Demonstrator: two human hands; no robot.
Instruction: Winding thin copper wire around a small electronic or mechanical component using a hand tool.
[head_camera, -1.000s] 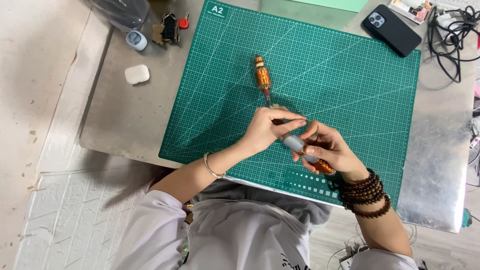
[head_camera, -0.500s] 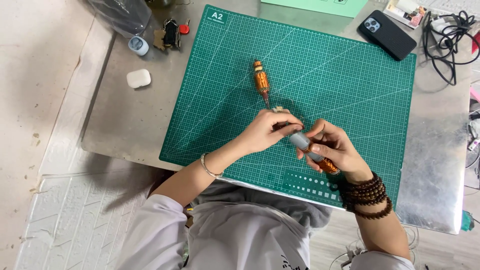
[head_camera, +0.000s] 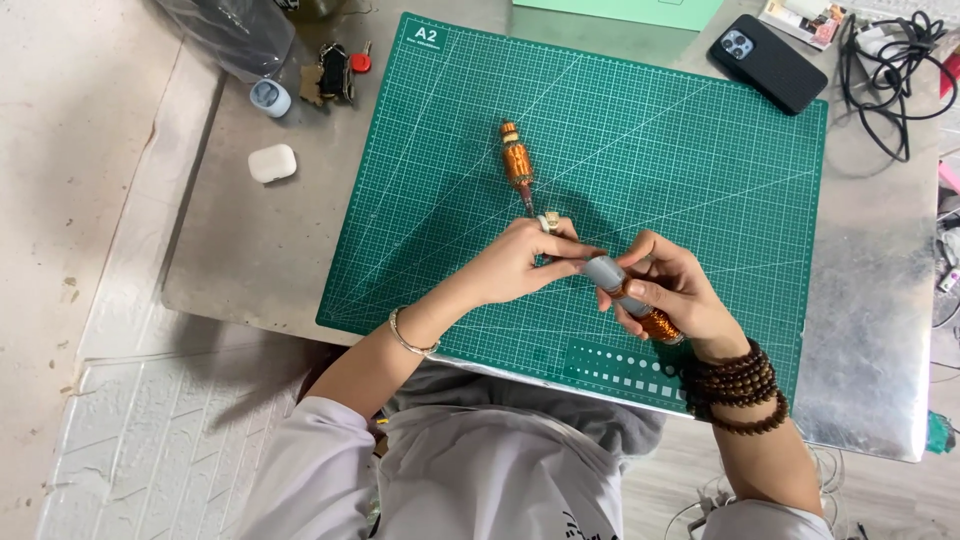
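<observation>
— Held by the right hand (head_camera: 672, 292)?
— Closed around a small copper-wound cylinder (head_camera: 640, 308) with a grey end, tilted, grey end toward the left hand (head_camera: 525, 262). Raised just over the near part of the green cutting mat (head_camera: 700, 170), not resting on it as far as could be told.
— And the left?
— Fingers pinched together at the grey tip, touching it. Ring on one finger, thin bangle at the wrist. Whether anything small sat between the fingertips, could not tell.
— Anything else close by?
— A second copper-wound piece (head_camera: 516, 160) with a thin shaft, lying on the mat just beyond the left hand, apart from it. Dark wooden beads (head_camera: 738, 388) wrapped round the right wrist.
— Further off?
— Black phone (head_camera: 768, 62) at the mat's far corner, white earbud case (head_camera: 272, 162) on the grey tabletop (head_camera: 250, 250) to the left, tangled black cables (head_camera: 890, 60) at the far right.
</observation>
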